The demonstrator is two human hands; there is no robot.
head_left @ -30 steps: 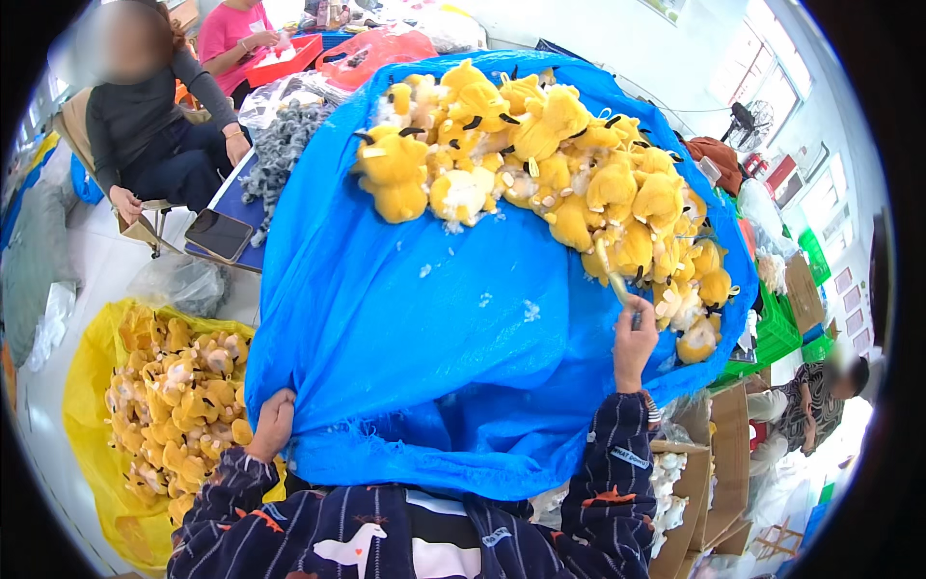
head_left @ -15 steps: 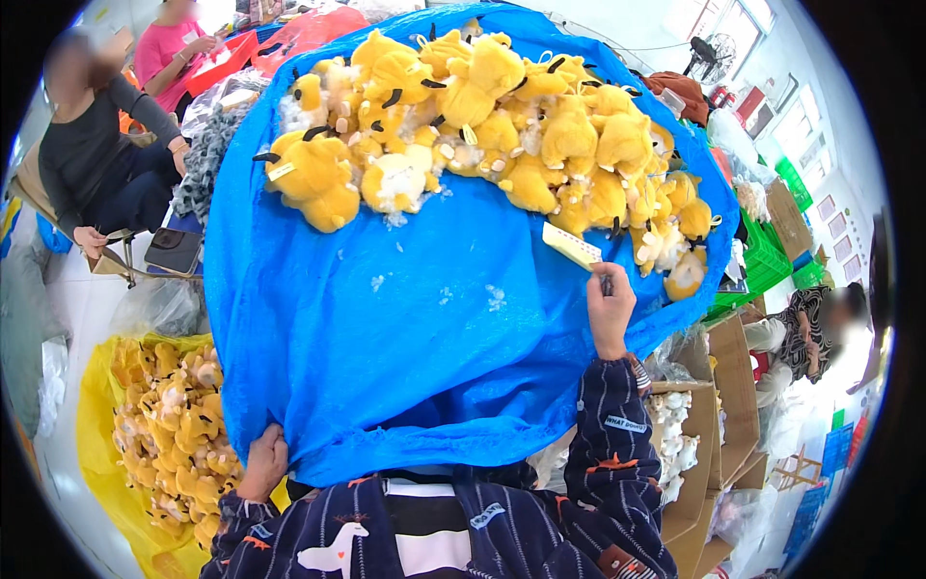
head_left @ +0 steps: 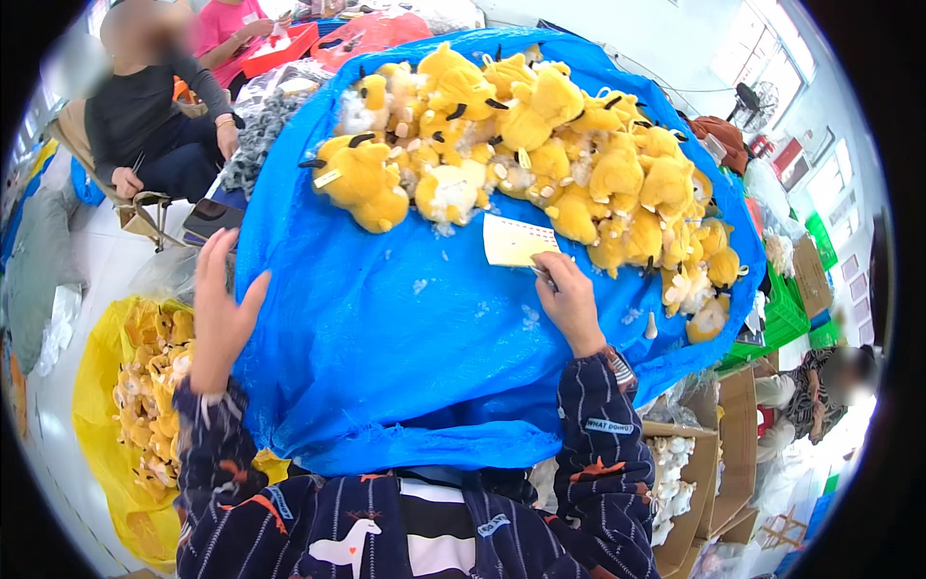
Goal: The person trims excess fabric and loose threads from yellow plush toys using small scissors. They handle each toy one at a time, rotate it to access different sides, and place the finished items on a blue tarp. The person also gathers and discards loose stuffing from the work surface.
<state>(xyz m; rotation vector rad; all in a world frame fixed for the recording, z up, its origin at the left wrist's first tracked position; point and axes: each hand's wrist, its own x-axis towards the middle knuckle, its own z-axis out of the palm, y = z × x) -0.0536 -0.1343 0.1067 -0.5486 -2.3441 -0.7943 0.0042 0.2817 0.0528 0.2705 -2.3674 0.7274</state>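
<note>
My right hand (head_left: pixel 569 297) pinches the lower right corner of a small pale yellow notepad (head_left: pixel 519 241), which has a row of marks along its top edge. The pad is held over a blue plastic sheet (head_left: pixel 386 328), just in front of a heap of yellow plush toys (head_left: pixel 617 179). White stuffing shows from several of the toys. My left hand (head_left: pixel 220 309) is raised at the sheet's left edge, its fingers spread and nothing in it. Some tufts of white stuffing (head_left: pixel 530 317) lie on the sheet.
At lower left, a yellow bag (head_left: pixel 96 425) holds more small plush pieces. Cardboard boxes (head_left: pixel 738 454) with white plush pieces stand at lower right, near green crates (head_left: pixel 786 314). A seated person (head_left: pixel 145 121) is at the far left, another in pink beyond, and one more at right.
My left hand has let go of the sheet's edge and risen with fingers spread. The right hand has moved left with the notepad, whose face now shows more fully.
</note>
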